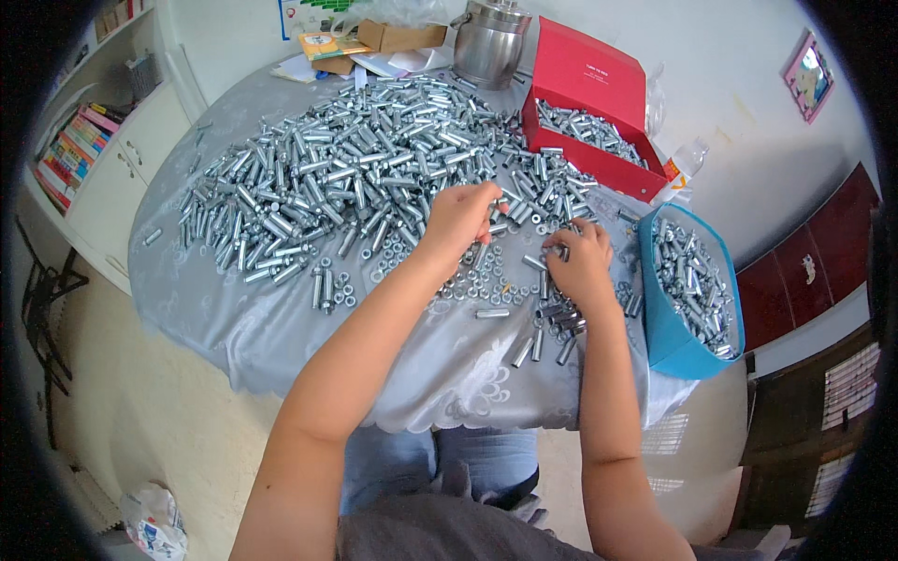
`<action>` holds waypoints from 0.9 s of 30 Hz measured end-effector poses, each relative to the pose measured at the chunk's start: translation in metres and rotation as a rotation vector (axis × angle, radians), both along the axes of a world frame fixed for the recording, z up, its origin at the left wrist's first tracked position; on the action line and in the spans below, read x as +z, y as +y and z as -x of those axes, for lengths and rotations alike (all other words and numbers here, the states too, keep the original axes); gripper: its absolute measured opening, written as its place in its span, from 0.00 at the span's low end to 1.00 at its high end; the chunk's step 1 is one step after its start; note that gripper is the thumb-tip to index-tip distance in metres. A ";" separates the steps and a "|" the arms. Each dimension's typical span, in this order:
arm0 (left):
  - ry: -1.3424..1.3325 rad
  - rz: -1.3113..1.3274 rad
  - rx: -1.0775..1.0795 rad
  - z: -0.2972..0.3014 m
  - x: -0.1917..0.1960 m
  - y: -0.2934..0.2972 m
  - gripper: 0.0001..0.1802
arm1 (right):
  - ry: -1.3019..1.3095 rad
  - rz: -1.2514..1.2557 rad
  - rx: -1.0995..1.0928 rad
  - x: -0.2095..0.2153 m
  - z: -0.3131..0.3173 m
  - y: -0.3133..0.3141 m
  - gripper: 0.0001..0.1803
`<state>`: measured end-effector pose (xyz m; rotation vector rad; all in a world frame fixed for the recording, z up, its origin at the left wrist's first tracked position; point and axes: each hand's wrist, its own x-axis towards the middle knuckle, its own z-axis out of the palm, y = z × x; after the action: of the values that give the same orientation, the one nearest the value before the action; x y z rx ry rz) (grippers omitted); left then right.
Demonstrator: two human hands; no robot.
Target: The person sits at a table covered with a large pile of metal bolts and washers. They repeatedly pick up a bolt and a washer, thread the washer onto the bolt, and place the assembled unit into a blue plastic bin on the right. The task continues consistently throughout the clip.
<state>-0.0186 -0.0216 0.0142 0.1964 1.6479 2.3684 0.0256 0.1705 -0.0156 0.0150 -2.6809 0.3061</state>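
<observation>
A wide heap of shiny metal anchor bolts and sleeves (346, 159) covers the middle of the table. My left hand (460, 221) is closed at the heap's near right edge, fingertips pinched together; what they hold, if anything, is hidden. To its right, my right hand (582, 264) curls its fingers round a metal sleeve (562, 251), whose end shows between thumb and fingers. Loose nuts and washers (477, 280) lie between and below the hands. Several bare sleeves (536, 344) rest beside my right wrist, and one sleeve (492, 313) lies apart on the cloth.
A blue fabric bin (687, 351) full of bolts stands at the table's right edge. Behind it are an open red box (599, 173) with more metal pieces and a plastic bottle (686, 161). A steel pot (488, 47) and cardboard box (402, 37) stand at the back.
</observation>
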 end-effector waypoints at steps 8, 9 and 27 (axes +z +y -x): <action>-0.017 -0.010 -0.006 0.000 -0.004 0.004 0.15 | 0.071 0.012 0.027 -0.011 0.010 -0.010 0.12; -0.033 -0.011 -0.007 0.001 -0.005 0.004 0.15 | 0.081 0.007 0.039 -0.010 0.012 -0.009 0.12; -0.109 0.052 -0.120 -0.006 -0.004 0.013 0.16 | 0.265 0.201 0.122 -0.012 0.018 -0.015 0.09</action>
<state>-0.0130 -0.0084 0.0098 0.1496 1.5987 2.2055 0.0079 0.1555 -0.0280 0.1479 -2.3805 0.5696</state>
